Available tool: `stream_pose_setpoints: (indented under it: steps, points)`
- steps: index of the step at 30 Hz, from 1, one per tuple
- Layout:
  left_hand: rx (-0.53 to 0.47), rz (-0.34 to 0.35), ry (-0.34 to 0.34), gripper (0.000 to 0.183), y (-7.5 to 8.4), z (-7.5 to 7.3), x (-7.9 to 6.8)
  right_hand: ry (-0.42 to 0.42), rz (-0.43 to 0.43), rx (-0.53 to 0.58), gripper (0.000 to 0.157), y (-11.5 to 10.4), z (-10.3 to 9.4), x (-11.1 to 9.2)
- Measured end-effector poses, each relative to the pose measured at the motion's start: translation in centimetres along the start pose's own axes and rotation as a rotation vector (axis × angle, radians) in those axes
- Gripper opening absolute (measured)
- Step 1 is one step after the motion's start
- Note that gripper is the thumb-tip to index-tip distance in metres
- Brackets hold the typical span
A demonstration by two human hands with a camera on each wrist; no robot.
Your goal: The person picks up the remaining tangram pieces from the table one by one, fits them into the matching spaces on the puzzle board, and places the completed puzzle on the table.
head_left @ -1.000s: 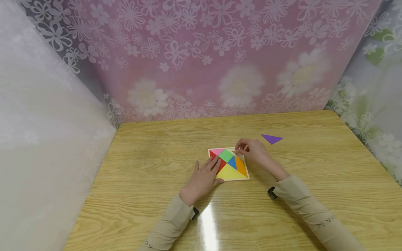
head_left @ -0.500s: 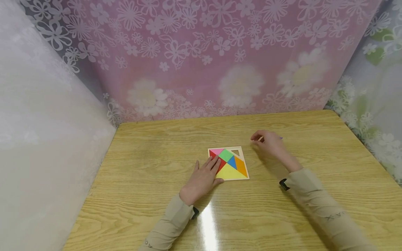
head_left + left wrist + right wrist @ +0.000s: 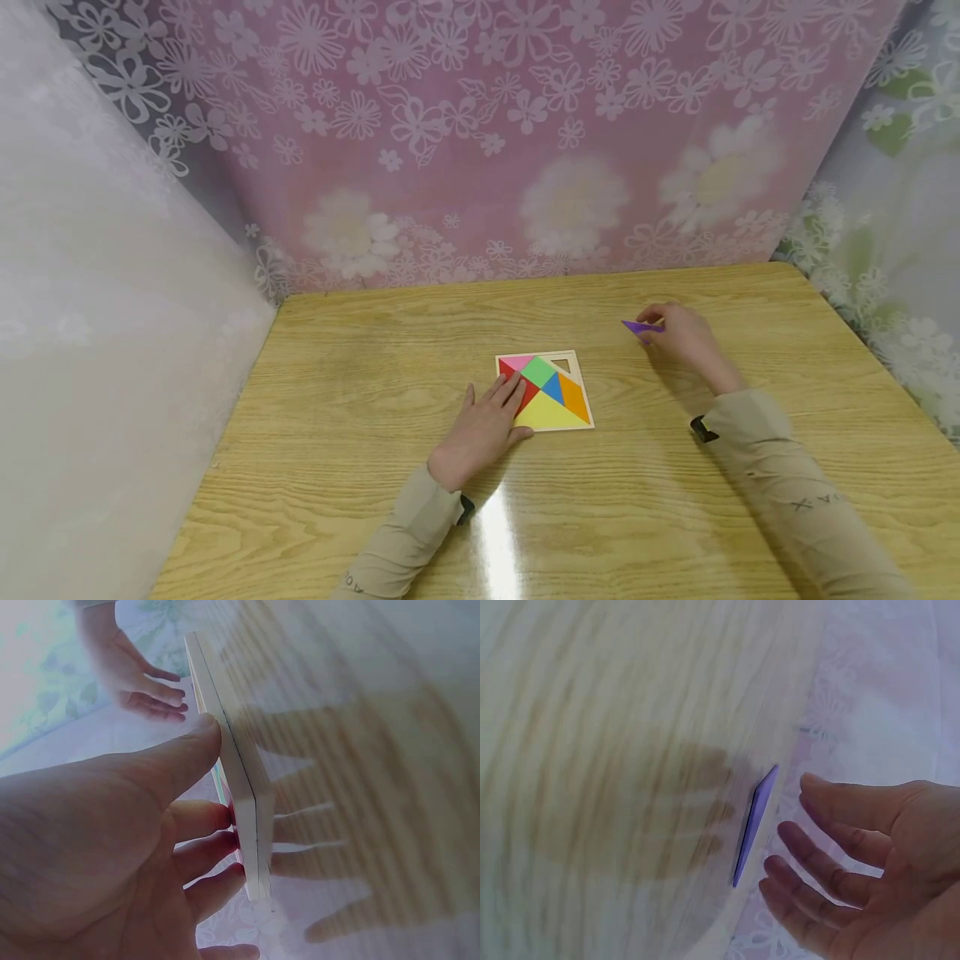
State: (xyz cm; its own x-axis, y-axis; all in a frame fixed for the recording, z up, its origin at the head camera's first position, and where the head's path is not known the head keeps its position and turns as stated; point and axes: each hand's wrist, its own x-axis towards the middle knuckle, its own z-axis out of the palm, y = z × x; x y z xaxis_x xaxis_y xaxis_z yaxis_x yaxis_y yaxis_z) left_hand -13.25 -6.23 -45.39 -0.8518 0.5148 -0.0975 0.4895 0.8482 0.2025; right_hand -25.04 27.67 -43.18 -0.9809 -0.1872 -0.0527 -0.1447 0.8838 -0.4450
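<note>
A square tangram board [image 3: 573, 362] with a pale wooden frame lies mid-table. Red, pink, green, blue, orange and yellow pieces fill most of it, and a bare corner shows at its upper right. My left hand [image 3: 478, 427] rests on the board with fingers spread over the red piece [image 3: 529, 397] and thumb by the near edge. To the right, a purple triangle [image 3: 756, 821] lies on the table. Right beside it is my right hand [image 3: 681, 335], fingers loosely bent; in the right wrist view a gap separates the fingertips from the triangle.
The wood-grain table [image 3: 360, 367] ends at a pink floral curtain [image 3: 465, 192] behind. Pale cloth hangs at the left [image 3: 112, 333] and floral cloth at the right [image 3: 900, 267]. Dark bands sit at both wrists.
My right hand has left the board's upper right corner and moved right to the purple triangle. My left hand has stayed on the board.
</note>
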Motion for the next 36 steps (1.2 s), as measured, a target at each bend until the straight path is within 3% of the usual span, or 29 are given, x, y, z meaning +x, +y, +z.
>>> stream_pose_setpoints:
  steps: [7,16,23,30,36]
  points:
    - [0.002,0.0,0.0,0.074,0.0,0.1,0.1,-0.033,-0.008,-0.138,0.042,0.7,0.1,0.2]
    - [0.021,0.006,0.008,0.073,0.0,0.1,0.0,-0.02,0.007,-0.145,0.04,0.9,0.3,0.4]
    - [0.025,0.008,0.007,0.073,-0.1,0.1,0.0,0.003,-0.019,-0.057,0.038,1.3,0.4,0.3]
    - [0.034,0.011,0.012,0.073,-0.1,0.1,-0.1,0.018,-0.021,0.034,0.025,1.5,0.7,0.6]
    - [0.034,0.014,0.018,0.073,-0.1,0.1,-0.1,0.067,-0.038,0.126,0.022,0.7,0.9,0.3]
